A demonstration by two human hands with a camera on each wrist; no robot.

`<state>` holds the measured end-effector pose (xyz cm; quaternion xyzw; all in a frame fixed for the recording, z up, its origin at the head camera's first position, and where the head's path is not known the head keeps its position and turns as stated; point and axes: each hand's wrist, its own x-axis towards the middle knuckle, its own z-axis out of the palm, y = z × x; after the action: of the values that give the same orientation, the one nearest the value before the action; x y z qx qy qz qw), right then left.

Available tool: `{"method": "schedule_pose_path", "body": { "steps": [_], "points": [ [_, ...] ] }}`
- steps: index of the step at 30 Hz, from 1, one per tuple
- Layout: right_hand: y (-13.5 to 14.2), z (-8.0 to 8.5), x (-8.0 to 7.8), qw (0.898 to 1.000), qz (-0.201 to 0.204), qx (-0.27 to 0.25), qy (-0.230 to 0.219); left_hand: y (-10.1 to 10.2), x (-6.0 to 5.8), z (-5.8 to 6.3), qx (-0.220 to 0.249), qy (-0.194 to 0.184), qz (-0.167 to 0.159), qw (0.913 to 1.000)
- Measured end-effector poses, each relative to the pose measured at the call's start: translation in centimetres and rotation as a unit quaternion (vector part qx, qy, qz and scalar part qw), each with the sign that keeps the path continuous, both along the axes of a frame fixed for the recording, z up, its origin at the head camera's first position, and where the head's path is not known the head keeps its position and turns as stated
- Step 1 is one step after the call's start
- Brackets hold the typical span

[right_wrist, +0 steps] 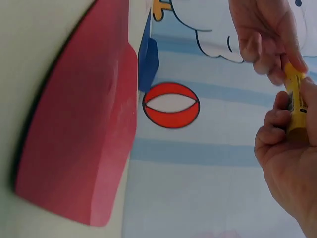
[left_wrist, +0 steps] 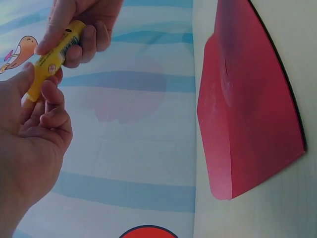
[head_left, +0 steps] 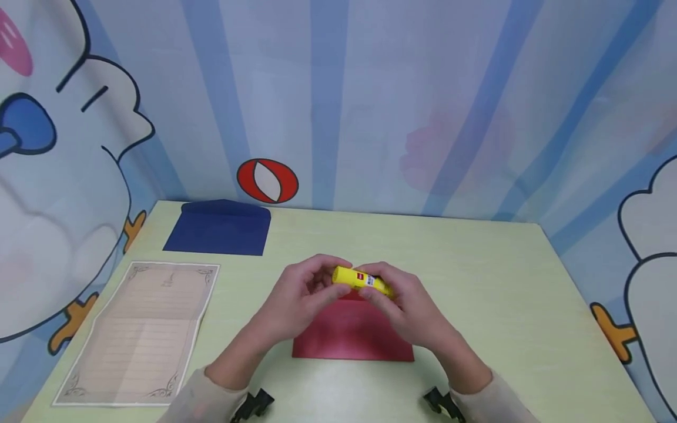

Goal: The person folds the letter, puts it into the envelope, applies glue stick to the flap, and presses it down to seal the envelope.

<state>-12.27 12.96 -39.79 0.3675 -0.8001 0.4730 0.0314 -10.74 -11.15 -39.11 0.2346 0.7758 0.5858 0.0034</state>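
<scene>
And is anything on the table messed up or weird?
Just a little: the lined paper at the left has fold creases and wavy edges, so it doesn't look quite flat. I see no spill around the red envelope, and nothing looks odd about the yellow tube held above it.

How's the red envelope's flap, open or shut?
Open. In both wrist views, the red envelope's flap extends out past the crease, not folded down over the body.
</scene>
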Motion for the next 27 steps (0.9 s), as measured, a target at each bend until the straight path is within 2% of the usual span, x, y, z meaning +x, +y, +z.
{"method": "schedule_pose_path", "body": {
  "steps": [2, 5, 7, 9, 12, 14, 16, 19, 21, 27],
  "points": [
    [-0.2, -0.1, 0.2, 0.998, 0.021, -0.032, -0.045, 0.2, 0.1, -0.1, 0.031, -0.009, 0.000, 0.9995],
    [-0.5, -0.2, 0.4, 0.993, 0.047, -0.057, -0.096, 0.8, 0.3, -0.4, 0.043, 0.001, 0.003, 0.9991],
    [-0.6, -0.2, 0.5, 0.995, 0.043, -0.044, -0.083, 1.2, 0.4, -0.5, 0.043, 0.008, 0.006, 0.9990],
    [-0.6, -0.1, 0.5, 0.999, 0.016, -0.009, -0.044, 1.4, 0.5, -0.5, 0.042, 0.007, 0.007, 0.9991],
    [-0.4, 0.1, 0.5, 0.999, -0.037, 0.030, 0.005, 1.5, 0.6, -0.5, 0.001, 0.022, 0.016, 0.9996],
    [-0.3, 0.2, 0.6, 0.998, -0.052, 0.037, 0.001, 1.6, 0.7, -0.5, -0.058, 0.057, 0.028, 0.9963],
    [-0.3, 0.3, 0.6, 0.998, -0.054, 0.035, -0.018, 1.7, 0.8, -0.5, -0.125, 0.096, 0.045, 0.9864],
    [-0.3, 0.3, 0.7, 0.997, -0.044, 0.032, -0.055, 1.8, 1.1, -0.4, -0.194, 0.128, 0.053, 0.9712],
    [-0.4, 0.3, 0.7, 0.996, -0.039, 0.024, -0.070, 1.8, 1.2, -0.2, -0.208, 0.130, 0.044, 0.9684],
    [-0.7, -0.1, 0.7, 0.996, -0.010, -0.034, -0.079, 1.2, 0.9, 0.2, -0.161, 0.116, -0.012, 0.9801]
  ]
}}
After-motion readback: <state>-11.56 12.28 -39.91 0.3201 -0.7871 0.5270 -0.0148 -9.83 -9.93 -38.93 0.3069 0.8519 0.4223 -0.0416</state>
